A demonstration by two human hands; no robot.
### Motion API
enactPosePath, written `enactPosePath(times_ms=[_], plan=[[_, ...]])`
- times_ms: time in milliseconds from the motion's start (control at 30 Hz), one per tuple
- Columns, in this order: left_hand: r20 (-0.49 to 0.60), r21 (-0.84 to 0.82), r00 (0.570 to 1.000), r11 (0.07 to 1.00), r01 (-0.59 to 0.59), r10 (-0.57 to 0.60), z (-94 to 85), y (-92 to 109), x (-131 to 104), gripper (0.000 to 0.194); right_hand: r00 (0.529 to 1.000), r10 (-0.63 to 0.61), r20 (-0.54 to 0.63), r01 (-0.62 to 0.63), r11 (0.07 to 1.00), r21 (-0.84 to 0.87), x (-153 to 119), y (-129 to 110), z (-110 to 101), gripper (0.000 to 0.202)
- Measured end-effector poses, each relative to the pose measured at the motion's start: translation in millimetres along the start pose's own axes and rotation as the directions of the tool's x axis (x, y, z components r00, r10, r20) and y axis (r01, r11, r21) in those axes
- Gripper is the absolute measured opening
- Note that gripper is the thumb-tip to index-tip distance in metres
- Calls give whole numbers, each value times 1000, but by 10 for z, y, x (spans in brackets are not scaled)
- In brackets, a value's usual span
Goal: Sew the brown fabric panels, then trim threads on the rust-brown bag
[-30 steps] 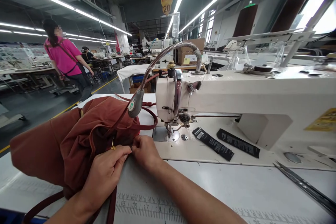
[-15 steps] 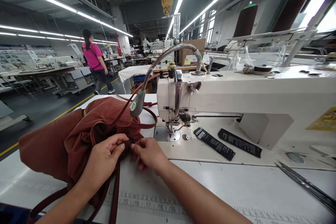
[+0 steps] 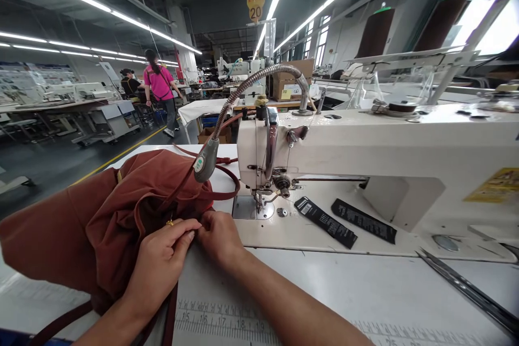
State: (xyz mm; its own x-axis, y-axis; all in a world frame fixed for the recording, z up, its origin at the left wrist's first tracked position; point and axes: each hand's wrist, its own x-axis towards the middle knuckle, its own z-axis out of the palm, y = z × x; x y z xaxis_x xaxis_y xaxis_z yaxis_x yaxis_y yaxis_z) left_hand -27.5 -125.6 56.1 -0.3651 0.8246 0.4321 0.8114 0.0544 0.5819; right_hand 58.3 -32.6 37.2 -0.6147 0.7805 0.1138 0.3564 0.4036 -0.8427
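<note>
A reddish-brown fabric bag (image 3: 138,211) lies bunched on the white table (image 3: 227,292), left of the sewing machine (image 3: 365,146). At the bag's right edge my left hand (image 3: 164,254) is closed, thumb and forefinger pinched together; what lies between them is too small to name. Fingertips nearly touching it, my right hand (image 3: 219,238) is closed too, its fingers curled in front of the needle plate (image 3: 245,207), and whatever it grips is hidden. A gold-coloured piece (image 3: 170,223) shows just above my left hand. Thin straps hang from the bag.
Two black printed labels (image 3: 326,221) (image 3: 364,220) lie on the machine bed. Black tweezers or scissors (image 3: 466,286) rest at the right. A flexible lamp (image 3: 206,161) arches above the bag. Two people stand or walk beyond the table at the left.
My hands have drawn closer together, and my right fingers have curled in. The gold-coloured piece has come into view. The person in pink has walked on, and a second person has appeared.
</note>
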Motion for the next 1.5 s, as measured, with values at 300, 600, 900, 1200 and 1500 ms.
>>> enactPosePath(times_ms=[300, 600, 900, 1200, 1500], plan=[[171, -149, 967, 966, 213, -187, -145, 129, 277, 25, 983, -145, -113, 132, 985, -111, -258, -77, -149, 11], [118, -179, 983, 971, 160, -141, -113, 129, 252, 23, 985, -96, -143, 104, 993, 51, -257, -77, 48, 10], [179, -106, 981, 990, 96, -75, -126, 126, 215, 22, 984, -108, -144, 103, 994, -44, -195, -56, 58, 9], [292, 111, 956, 994, -1, -31, -206, 51, 229, 31, 968, -244, -65, 226, 952, -205, -172, -29, -109, 7], [433, 272, 899, 942, -195, 62, -268, 140, 334, 32, 949, -316, -18, 298, 911, -285, -141, -30, -160, 15]])
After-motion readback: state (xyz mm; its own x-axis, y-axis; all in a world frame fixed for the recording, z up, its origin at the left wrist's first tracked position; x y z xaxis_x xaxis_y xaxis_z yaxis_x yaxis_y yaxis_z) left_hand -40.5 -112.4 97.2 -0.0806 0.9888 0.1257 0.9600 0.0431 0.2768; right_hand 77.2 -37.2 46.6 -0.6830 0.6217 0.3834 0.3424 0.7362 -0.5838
